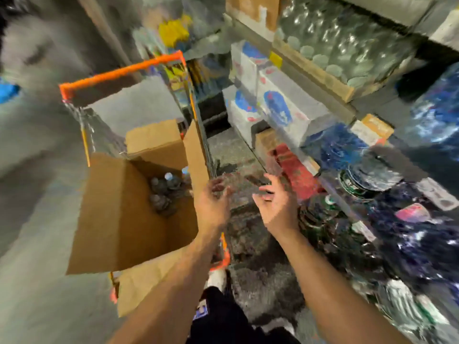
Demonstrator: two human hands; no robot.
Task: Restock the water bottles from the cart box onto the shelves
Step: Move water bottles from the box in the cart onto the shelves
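One cart (119,75) with an orange rim, carrying one open cardboard box (119,219). Shelves (323,95) stand right of the box, stocked with wrapped packs; blur prevents a count. Inside the box, at its far corner, a cluster of water bottles (162,192); blur prevents an exact count. Two hands, both right of the box: left hand (214,202) at its near right edge, right hand (275,202) further right. Fingers of both loosely spread, grasping nothing
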